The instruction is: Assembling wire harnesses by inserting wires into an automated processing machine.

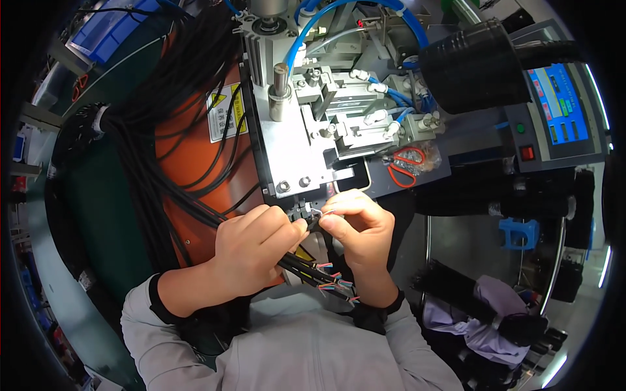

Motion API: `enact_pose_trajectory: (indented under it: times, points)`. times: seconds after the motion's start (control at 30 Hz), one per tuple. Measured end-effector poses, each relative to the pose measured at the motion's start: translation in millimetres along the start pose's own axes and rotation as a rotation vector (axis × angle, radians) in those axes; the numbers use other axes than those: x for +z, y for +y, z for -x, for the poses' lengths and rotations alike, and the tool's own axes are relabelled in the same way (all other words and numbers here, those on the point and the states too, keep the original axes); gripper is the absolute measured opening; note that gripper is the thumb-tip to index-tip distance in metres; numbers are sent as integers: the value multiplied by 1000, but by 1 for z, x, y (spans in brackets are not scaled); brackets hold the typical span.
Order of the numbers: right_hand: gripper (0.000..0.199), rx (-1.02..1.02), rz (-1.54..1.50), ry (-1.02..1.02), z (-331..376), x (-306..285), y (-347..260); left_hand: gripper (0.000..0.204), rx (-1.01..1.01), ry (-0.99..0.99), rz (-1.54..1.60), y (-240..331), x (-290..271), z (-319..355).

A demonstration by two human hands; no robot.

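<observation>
My left hand (254, 247) is closed on a black cable, with its fingertips near the cable's end at the front of a metal machine (287, 153). Close against it, my right hand (362, 228) pinches a thin pale wire (317, 210) between thumb and index finger. A small white piece sits by the fingertips; its kind is too small to tell. Below my hands lies a bundle of black cables (306, 268), whose stripped ends fan out in red, blue and white wires (336, 281). My fingers partly hide the held cable end.
Blue air hoses (365, 5) run over the machine's cylinders. Red-handled scissors (405, 171) lie right of it. Farther right stand a control box with a screen (562, 107) and a large black cylindrical object (475, 65). Long black cables (147, 143) drape over the orange surface (189, 228) at left.
</observation>
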State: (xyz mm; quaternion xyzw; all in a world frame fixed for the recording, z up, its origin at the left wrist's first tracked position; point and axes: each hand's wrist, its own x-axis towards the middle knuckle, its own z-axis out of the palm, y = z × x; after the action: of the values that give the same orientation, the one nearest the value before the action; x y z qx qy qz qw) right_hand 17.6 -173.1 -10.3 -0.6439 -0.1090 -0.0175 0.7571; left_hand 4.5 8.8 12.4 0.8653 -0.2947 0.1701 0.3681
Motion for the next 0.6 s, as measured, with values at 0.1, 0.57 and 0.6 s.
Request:
enact_pose_trajectory:
  times: [0.1,0.57,0.6]
  points:
    - [15,-85,106,15,3,5,-1,17,4,-5,0,1,0,1]
    - [18,-333,426,68,1,3,-9,30,171,15,-164,-6,0,6]
    - [17,-312,407,50,0,2,-10,30,176,19,-165,-6,0,6]
